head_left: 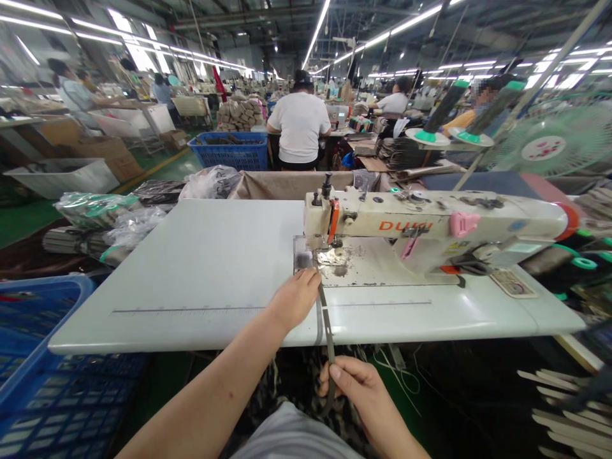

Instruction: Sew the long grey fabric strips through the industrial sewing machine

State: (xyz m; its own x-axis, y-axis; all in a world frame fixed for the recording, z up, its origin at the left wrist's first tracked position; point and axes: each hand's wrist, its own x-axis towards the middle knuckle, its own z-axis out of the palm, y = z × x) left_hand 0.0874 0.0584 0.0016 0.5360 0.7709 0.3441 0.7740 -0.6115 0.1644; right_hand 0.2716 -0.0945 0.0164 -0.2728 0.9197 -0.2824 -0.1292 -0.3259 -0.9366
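Through my head-camera feed, the right hand (pixel 356 386) pinches a narrow, dark grey-olive strip (pixel 329 341) between thumb and fingers, just off the desk's near edge. The left hand (pixel 297 299), fingers bent and bunched, lies over the desk at the strip's upper end; I cannot tell whether it grips or only presses. The strip runs from there across the near edge, around its middle, down to the right hand.

Two blue plastic mesh baskets show: one (pixel 71 401) beside the desk's left end, contents unclear to me, and one (pixel 229 150) beyond the far edge, with dark flat pieces inside. A beige fabric-sided bin (pixel 291 185) sits just behind the far edge.

One cream sewing machine (pixel 430 220) with orange trim stands on the white desk (pixel 205 255), filling its far right part and blocking my view behind. Above it I count two dark, green-tipped thread cones (pixel 447 105) and, further right, one pale green fan (pixel 549 140). Plastic-wrapped bundles (pixel 98 204) lie past the far left corner.
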